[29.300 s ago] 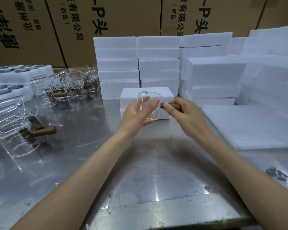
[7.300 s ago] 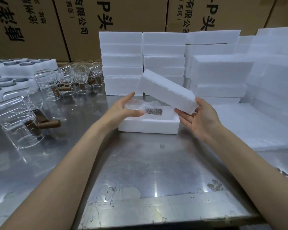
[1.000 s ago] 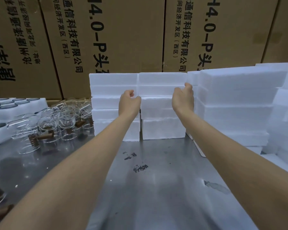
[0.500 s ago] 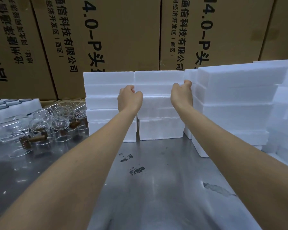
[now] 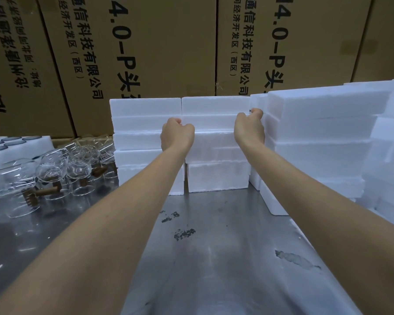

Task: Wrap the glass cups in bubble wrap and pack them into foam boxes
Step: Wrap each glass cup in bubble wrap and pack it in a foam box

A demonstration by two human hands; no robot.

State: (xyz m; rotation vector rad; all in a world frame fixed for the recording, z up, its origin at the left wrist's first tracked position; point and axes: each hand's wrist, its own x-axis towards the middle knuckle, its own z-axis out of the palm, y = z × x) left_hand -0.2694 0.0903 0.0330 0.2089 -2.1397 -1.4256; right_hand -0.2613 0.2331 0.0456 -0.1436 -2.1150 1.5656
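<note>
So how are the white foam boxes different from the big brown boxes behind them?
The foam boxes are white, plain and low, stacked in layers on the metal table. The brown cardboard boxes are much taller, stand behind the stacks, and carry black printed writing. The left hand and right hand touch only the foam boxes, not the brown ones. Both kinds are box-shaped and closed.
</note>
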